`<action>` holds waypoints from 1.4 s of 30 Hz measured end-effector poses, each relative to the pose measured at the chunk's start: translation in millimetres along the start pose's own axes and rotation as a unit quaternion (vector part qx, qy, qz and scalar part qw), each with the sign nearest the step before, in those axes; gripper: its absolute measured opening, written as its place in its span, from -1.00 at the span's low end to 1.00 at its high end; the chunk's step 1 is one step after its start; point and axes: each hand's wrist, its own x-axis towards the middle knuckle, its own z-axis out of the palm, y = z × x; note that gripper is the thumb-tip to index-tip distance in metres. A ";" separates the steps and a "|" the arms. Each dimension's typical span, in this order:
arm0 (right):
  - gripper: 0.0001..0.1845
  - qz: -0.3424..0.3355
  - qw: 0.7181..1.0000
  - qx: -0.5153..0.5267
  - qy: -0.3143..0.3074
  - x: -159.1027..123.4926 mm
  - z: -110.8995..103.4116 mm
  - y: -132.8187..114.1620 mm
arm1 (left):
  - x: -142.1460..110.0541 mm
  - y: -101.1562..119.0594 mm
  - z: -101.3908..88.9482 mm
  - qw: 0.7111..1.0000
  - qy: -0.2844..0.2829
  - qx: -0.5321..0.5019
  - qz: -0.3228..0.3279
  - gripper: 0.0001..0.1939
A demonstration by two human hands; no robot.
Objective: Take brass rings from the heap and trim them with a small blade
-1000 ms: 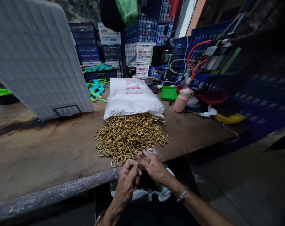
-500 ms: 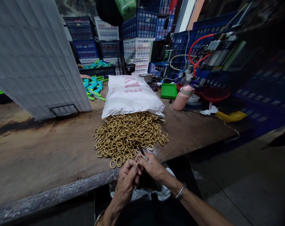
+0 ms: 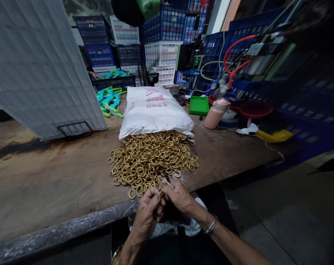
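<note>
"what's the left hand [image 3: 147, 212] up to?"

"its fingers are pinched together on a gold ring [image 3: 160, 192]. most of it is hidden; a sliver shows right where the two hands meet."

"and the right hand [image 3: 182, 198]?"

"closed around a slim tool [image 3: 170, 185]. the dark tip points up and away from the grip, toward the heap."

"which heap?"

"the heap of gold rings [image 3: 150, 158], just beyond the grip. a couple of rings lie flat at its near edge, close to the left fingers."

"what's behind that?"

"a white sack [image 3: 157, 110] with red print, flat on the table [image 3: 59, 180], straight past the grip, its near edge touching the heap."

"anything off to the sides?"

"right of the grip and farther away, a pink bottle [image 3: 215, 115], with a green tray [image 3: 199, 106] near it. well to the left of the grip, a tall pale panel [image 3: 45, 70] stands tilted."

"and nearer than the grip?"

"a metal bracelet [image 3: 212, 224] on the right wrist."
</note>
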 end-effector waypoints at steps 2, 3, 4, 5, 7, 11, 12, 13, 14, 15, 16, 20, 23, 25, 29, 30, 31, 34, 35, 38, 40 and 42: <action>-0.68 0.002 1.000 -0.003 -0.001 0.1 0.2 0.4 | 0.2 0.3 -0.7 1.000 -0.003 -0.011 -0.005 -0.71; -0.68 0.002 1.000 -0.004 -0.001 0.2 0.4 0.3 | 0.3 0.2 -1.0 1.000 -0.003 -0.017 -0.007 -0.71; -0.68 0.002 1.000 -0.006 -0.001 0.4 0.7 0.2 | 0.4 -0.1 -1.3 1.000 -0.002 -0.023 -0.009 -0.72; -0.68 0.002 1.000 -0.009 -0.002 0.8 1.0 0.2 | 0.3 -0.5 -1.5 1.000 -0.001 -0.028 -0.011 -0.72; -0.68 0.003 1.000 -0.019 -0.005 1.6 1.6 1.1 | 0.0 -1.5 -1.8 0.999 0.000 -0.033 -0.012 -0.73; -0.73 -0.008 0.991 -0.126 0.042 1.4 1.2 7.6 | -1.4 -1.4 -2.1 0.999 0.007 -0.033 -0.007 -0.72; -0.77 -0.018 0.985 -0.167 0.048 0.4 0.7 9.8 | -1.6 -0.8 -2.2 0.999 0.013 -0.032 -0.006 -0.72; -0.81 -0.028 0.978 -0.205 0.042 -1.2 0.2 11.8 | -1.7 -0.3 -2.4 0.999 0.019 -0.029 -0.004 -0.72; -0.86 -0.038 0.970 -0.237 0.025 -3.1 -0.2 13.4 | -1.6 0.0 -2.6 0.999 0.023 -0.025 -0.001 -0.71; -0.89 -0.046 0.963 -0.264 0.002 -5.3 -0.5 14.4 | -1.2 -0.3 -3.1 0.999 0.028 -0.019 0.002 -0.71; -0.86 -0.050 0.956 -0.288 -0.020 -7.6 -0.5 14.7 | -0.6 -1.0 -3.7 0.999 0.030 -0.011 0.005 -0.72; -0.69 -0.032 0.924 -0.376 -0.058 -14.1 1.5 9.8 | 1.7 -7.3 -7.5 0.999 0.041 0.024 0.015 -0.72; -0.69 -0.004 0.904 -0.421 -0.070 -13.4 1.0 6.5 | -0.6 -8.8 -8.4 0.998 0.041 0.035 0.018 -0.74; -0.70 0.017 0.891 -0.449 -0.058 -10.2 -2.3 8.3 | -5.6 -7.0 -6.9 0.999 0.029 0.029 0.007 -0.75; -0.76 0.064 0.875 -0.479 0.009 -0.8 -12.3 20.2 | -17.6 -3.6 -4.4 1.000 -0.019 -0.008 -0.018 -0.74; -0.77 0.063 0.877 -0.477 0.020 1.2 -13.6 23.4 | -19.5 -3.6 -5.0 0.999 -0.023 -0.018 -0.025 -0.75; -0.78 0.055 0.881 -0.470 0.029 3.0 -13.9 26.2 | -20.5 -4.0 -6.3 0.999 -0.023 -0.025 -0.034 -0.76; -0.83 0.004 0.899 -0.435 0.046 7.0 -8.8 31.3 | -20.2 -5.7 -12.4 0.998 -0.014 -0.034 -0.052 -0.74; -0.85 -0.013 0.905 -0.422 0.052 8.0 -5.8 31.7 | -19.7 -6.0 -14.6 0.998 -0.010 -0.037 -0.053 -0.73; -0.89 -0.043 0.916 -0.395 0.055 11.1 4.0 29.8 | -19.7 -5.0 -18.6 0.997 0.007 -0.068 -0.045 -0.82; -0.86 -0.048 0.915 -0.399 0.043 13.3 9.3 26.8 | -20.7 -3.2 -19.5 0.993 0.015 -0.103 -0.052 -0.88; -0.86 -0.043 0.906 -0.421 0.024 15.3 13.1 24.3 | -21.3 -1.7 -20.1 0.988 0.020 -0.137 -0.069 -0.84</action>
